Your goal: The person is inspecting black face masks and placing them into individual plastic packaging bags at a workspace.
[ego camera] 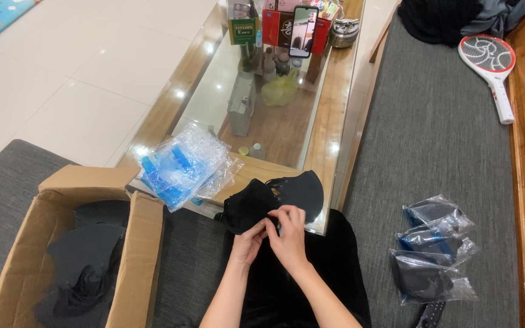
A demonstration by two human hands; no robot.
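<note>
Both my hands meet low in the middle of the view, just over the near edge of the glass-topped surface (341, 97). My left hand (249, 242) has its fingers pinched on the lower edge of a black face mask (274, 197), and my right hand (288, 234) has its fingers closed on the same mask just beside them, so the two hands touch. The mask lies spread out, partly on the surface's wooden rim and partly over my dark-clothed lap. Just to its left on the surface sits a loose stack of clear plastic bags with blue strips (183, 164). Farther left, on the grey cushion, stands an open cardboard box (138, 255) with more black masks (83, 267) heaped inside. To my right, well apart from my hands, a small pile of bagged masks (434, 249) rests on the grey seat pad (432, 140). At the far end of the surface a phone (303, 31) stands upright against some boxes, and a white and red racket-shaped bug swatter (494, 70) lies near the top right corner beside the wooden frame.
</note>
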